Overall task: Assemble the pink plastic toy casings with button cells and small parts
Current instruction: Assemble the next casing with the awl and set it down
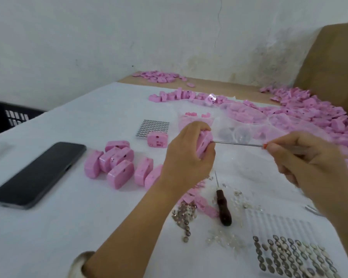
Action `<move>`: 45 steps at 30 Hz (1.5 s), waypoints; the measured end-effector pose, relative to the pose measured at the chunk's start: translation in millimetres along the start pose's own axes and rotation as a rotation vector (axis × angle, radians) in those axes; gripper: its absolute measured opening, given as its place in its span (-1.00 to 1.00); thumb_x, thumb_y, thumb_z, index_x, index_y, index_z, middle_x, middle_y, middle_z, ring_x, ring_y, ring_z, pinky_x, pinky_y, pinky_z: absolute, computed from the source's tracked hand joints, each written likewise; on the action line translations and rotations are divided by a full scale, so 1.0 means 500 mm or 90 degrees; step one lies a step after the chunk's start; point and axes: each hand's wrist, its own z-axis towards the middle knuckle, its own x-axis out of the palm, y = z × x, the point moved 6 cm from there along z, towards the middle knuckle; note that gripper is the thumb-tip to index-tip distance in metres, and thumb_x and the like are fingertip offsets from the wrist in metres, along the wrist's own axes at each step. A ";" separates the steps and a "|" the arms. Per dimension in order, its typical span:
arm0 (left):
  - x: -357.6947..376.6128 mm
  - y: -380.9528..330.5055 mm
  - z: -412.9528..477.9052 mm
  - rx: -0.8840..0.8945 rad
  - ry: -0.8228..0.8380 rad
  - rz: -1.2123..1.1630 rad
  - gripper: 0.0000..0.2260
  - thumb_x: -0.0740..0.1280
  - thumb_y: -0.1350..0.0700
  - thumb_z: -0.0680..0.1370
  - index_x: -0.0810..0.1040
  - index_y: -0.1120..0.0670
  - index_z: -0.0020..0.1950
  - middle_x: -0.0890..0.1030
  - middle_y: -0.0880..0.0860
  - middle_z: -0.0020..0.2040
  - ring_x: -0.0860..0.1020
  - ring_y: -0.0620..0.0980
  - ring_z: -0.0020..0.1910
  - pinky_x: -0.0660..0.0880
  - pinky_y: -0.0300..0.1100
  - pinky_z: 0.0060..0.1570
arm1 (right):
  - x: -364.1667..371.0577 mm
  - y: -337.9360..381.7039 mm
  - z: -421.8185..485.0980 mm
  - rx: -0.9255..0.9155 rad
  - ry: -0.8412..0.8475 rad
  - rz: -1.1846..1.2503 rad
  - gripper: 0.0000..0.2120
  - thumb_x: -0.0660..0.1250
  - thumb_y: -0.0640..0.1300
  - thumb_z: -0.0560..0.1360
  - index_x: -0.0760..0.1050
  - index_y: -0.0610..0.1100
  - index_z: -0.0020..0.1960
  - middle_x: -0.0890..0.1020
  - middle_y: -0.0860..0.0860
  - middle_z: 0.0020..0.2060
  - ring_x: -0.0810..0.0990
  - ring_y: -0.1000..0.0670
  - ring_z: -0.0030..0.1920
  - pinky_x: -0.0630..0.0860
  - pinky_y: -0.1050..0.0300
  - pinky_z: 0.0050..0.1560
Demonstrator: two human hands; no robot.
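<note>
Right of black phone (38,173), above counter (68,227): left grip (186,155) curled round pink casing (204,144), lifted and turned so its face meets tool; right grip (309,161) pinches thin screwdriver (239,144), tip at casing, likely seating small part; button cells (289,255) farther right of phone, within reach

Small assembly workshop, pink casings (309,115) heaped
</note>
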 end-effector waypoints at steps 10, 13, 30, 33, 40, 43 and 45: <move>-0.042 0.045 0.021 -0.007 -0.046 0.047 -0.83 0.37 0.33 0.41 0.49 0.23 -0.02 0.49 -0.03 -0.14 0.36 -0.25 -0.20 0.29 -0.56 -0.14 | 0.087 -0.046 -0.007 0.108 0.053 0.070 -0.91 0.30 -0.02 0.48 0.54 0.01 -0.17 0.52 0.07 -0.47 0.36 0.15 -0.54 0.30 0.34 -0.57; -0.040 0.047 0.021 0.005 -0.028 0.057 -0.83 0.38 0.31 0.41 0.50 0.22 -0.02 0.49 -0.06 -0.15 0.38 -0.36 -0.19 0.28 -0.57 -0.15 | 0.079 -0.012 -0.019 -0.115 0.021 -0.170 -0.91 0.33 0.03 0.48 0.47 0.16 -0.19 0.60 0.22 -0.32 0.53 0.37 -0.21 0.40 0.53 -0.27; -0.033 0.047 0.021 0.024 0.018 0.036 -0.82 0.41 0.31 0.42 0.52 0.18 -0.02 0.44 -0.24 -0.15 0.40 -0.44 -0.15 0.29 -0.58 -0.16 | 0.083 -0.011 -0.057 -0.108 0.017 -0.228 -0.82 0.30 0.04 0.50 0.58 -0.03 -0.17 0.53 0.10 -0.47 0.51 0.08 -0.41 0.36 0.35 -0.44; -0.034 0.044 0.020 0.037 0.013 0.034 -0.82 0.40 0.32 0.42 0.52 0.18 -0.01 0.45 -0.23 -0.13 0.40 -0.45 -0.12 0.29 -0.58 -0.12 | 0.101 -0.065 -0.056 0.246 0.071 0.198 -0.73 0.30 0.03 0.38 0.64 -0.15 -0.26 0.26 0.06 -0.62 0.14 0.13 -0.64 0.13 0.35 -0.65; -0.023 0.032 0.016 0.042 0.004 0.032 -0.82 0.41 0.30 0.43 0.51 0.19 -0.01 0.51 -0.07 -0.13 0.43 -0.32 -0.16 0.33 -0.54 -0.12 | 0.080 -0.022 -0.043 -0.017 0.128 -0.156 -0.76 0.20 0.19 0.43 0.50 0.06 -0.19 0.48 0.00 -0.46 0.39 0.13 -0.50 0.37 0.32 -0.42; -0.016 0.022 0.012 0.065 0.008 0.053 -0.81 0.42 0.33 0.42 0.51 0.24 -0.01 0.51 -0.02 -0.13 0.41 -0.22 -0.16 0.34 -0.55 -0.13 | 0.074 -0.010 -0.046 -0.129 0.093 -0.292 -0.78 0.21 0.05 0.56 0.55 -0.02 -0.13 0.46 0.09 -0.53 0.42 0.13 -0.47 0.31 0.36 -0.43; -0.015 0.016 0.009 0.077 -0.003 0.068 -0.81 0.42 0.35 0.41 0.51 0.26 -0.02 0.51 -0.02 -0.13 0.40 -0.22 -0.15 0.33 -0.57 -0.11 | 0.071 -0.033 -0.040 0.011 0.099 -0.098 -0.75 0.23 -0.05 0.57 0.62 -0.05 -0.20 0.32 0.11 -0.59 0.23 0.11 -0.58 0.18 0.40 -0.53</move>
